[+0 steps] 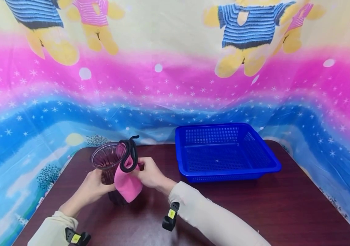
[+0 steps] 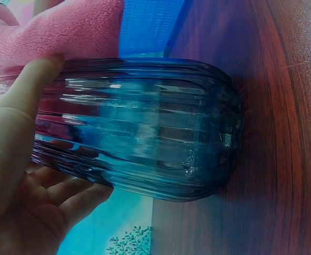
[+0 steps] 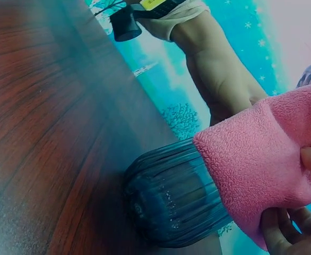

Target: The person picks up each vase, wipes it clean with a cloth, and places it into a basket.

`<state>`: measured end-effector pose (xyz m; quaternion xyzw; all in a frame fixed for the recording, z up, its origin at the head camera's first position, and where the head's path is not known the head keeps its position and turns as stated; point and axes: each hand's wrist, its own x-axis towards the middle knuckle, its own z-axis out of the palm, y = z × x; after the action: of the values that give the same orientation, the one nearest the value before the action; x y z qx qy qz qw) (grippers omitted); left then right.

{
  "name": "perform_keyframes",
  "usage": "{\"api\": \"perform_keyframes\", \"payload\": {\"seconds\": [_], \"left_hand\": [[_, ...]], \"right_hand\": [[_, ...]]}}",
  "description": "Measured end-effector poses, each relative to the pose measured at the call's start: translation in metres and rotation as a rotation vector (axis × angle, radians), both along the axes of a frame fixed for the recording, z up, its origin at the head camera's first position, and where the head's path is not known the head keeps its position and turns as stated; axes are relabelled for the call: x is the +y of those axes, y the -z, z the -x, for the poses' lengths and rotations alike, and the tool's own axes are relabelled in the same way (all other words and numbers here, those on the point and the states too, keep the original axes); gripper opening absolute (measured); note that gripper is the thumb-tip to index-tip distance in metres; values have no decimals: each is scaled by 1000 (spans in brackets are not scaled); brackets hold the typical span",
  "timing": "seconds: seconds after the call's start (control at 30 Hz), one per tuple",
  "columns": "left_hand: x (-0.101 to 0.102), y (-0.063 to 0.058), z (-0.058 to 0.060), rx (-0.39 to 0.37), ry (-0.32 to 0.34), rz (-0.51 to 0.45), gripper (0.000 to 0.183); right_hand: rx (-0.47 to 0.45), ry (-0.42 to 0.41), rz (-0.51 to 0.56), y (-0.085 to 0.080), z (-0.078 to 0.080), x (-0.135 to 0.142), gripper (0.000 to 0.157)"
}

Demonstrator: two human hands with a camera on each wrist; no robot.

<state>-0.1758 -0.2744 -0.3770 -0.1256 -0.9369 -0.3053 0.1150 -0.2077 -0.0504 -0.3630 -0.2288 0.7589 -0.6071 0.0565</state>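
A ribbed, see-through glass vase (image 1: 101,158), tinted purple at the flared mouth and bluish lower down, stands on the left part of the table. My left hand (image 1: 91,187) grips it below the mouth, with the thumb on the near side and the fingers round the other side. Pinched in my right hand (image 1: 151,173) is a soft pink cloth (image 3: 245,159) with a black edging (image 1: 128,164) that loops at the vase's rim. The cloth hangs down over the right side of the vase, hiding part of it. In the left wrist view, my thumb meets the cloth's lower edge.
A blue plastic basket (image 1: 182,168) with slotted sides stands to the right, at the back of the dark wooden table (image 1: 254,212). Behind the table hangs a printed curtain (image 1: 162,89) with bears and snowflakes. Each wrist wears a black camera strap.
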Motion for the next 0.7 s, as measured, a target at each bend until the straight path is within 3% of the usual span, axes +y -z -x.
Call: {"api": "perform_keyframes", "payload": {"seconds": [0.37, 0.7], "left_hand": [[1, -2, 1, -50, -22, 26, 60], [0, 3, 1, -11, -4, -8, 65]], "right_hand": [[15, 14, -30, 15, 2, 2, 9], [-2, 20, -36, 42, 1, 5, 3]]}}
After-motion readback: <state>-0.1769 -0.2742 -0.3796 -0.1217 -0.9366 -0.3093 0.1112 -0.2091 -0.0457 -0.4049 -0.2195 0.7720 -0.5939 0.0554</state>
